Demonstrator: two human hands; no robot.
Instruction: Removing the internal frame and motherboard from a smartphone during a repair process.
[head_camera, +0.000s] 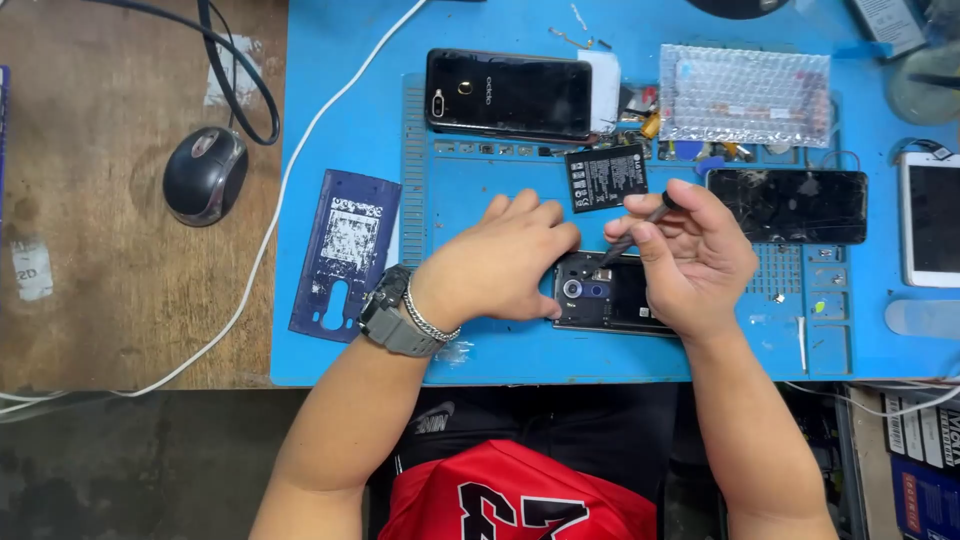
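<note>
Opened phone is lain at lower centre of the frame, pinned under the flat left hand; a dark screwdriver is pinched by the right hand above it.

1. The left hand rests palm-down on the opened phone, steadying it on the blue mat.
2. The right hand pinches a dark screwdriver, tip angled onto the phone's upper edge.
3. A loose black battery lies just above both hands.
</note>
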